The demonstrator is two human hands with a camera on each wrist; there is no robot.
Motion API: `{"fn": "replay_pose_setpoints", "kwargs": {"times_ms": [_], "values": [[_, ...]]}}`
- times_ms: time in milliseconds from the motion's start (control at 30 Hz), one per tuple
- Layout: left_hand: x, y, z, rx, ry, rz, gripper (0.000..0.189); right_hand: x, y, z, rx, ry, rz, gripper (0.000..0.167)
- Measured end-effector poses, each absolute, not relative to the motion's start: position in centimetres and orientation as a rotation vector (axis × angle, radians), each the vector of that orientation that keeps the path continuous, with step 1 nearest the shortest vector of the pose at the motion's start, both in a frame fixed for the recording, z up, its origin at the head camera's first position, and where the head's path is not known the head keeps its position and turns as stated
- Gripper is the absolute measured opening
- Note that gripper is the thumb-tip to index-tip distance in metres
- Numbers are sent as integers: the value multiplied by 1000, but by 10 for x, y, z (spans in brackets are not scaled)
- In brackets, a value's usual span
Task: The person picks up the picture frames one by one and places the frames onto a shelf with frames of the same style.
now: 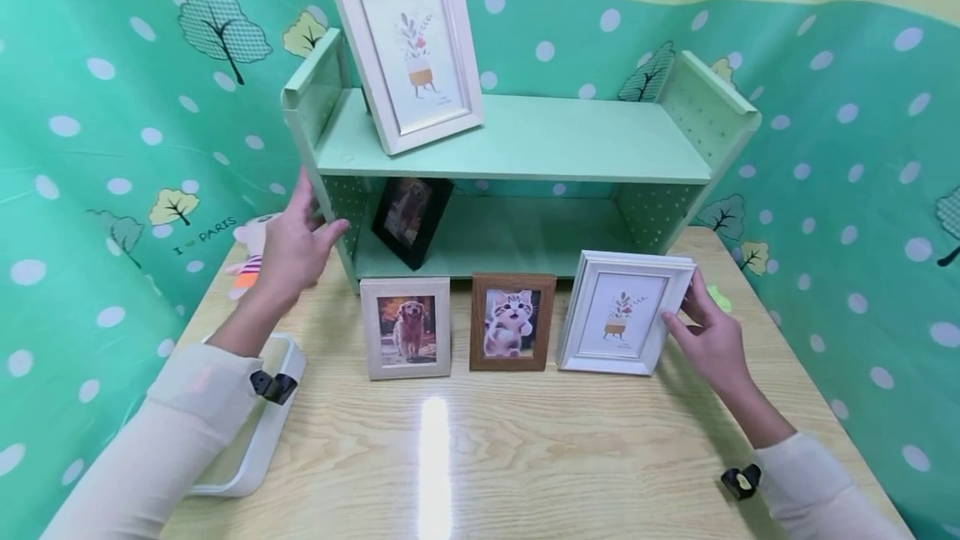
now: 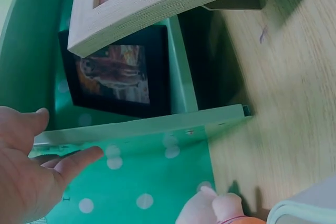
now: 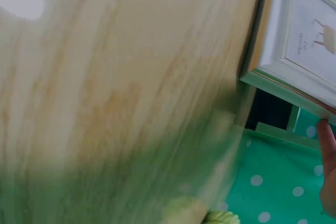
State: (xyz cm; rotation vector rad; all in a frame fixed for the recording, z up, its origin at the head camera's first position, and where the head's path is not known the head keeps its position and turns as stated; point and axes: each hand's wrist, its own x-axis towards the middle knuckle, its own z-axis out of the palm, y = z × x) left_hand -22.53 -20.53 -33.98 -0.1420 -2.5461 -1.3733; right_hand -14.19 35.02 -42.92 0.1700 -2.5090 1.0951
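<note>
"Beige wood comes first, doesn't it? The tabletop (image 1: pixel 525 457), I mean."

"Yes, with a white-rimmed object (image 1: pixel 272 423) lying on it under the left forearm. Over on the right, the right hand (image 1: pixel 708 340) has a white frame (image 1: pixel 618 319) by its right edge, thumb in front and fingers behind."

"Is that frame resting on the wood?"

"I can't tell. It's in front of the shelf unit's right part, just beside a brown kitten frame (image 1: pixel 512 323), with a cream dog frame (image 1: pixel 406 328) next along."

"And the other hand?"

"The left hand (image 1: pixel 294 248) is clamped round the side panel of the green shelf unit (image 1: pixel 570 136), thumb inside, fingers outside. A soft toy (image 1: pixel 253 261) lies near it."

"Anything on the shelves?"

"A black frame (image 1: pixel 412 222), tilted, on the lower one; a larger cream frame (image 1: pixel 412 48) stands on the upper, at its left end."

"Behind it all?"

"Green dotted cloth (image 1: pixel 825 148), printed with trees."
</note>
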Motion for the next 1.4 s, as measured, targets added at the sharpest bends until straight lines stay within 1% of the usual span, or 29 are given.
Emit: {"fn": "replay_pose_setpoints", "kwargs": {"times_ms": [133,433,1400], "values": [[-230,-204,-344,-162,-2527,-1361,96,-141,350,-433,177,-2486,1134,86],[-231,-205,-349,-169,-2490,-1321,90,-139,347,-435,125,-2481,1231,83],[-230,-207,-347,-149,-2519,-1321,92,-142,349,-426,99,-2492,1387,76]]}}
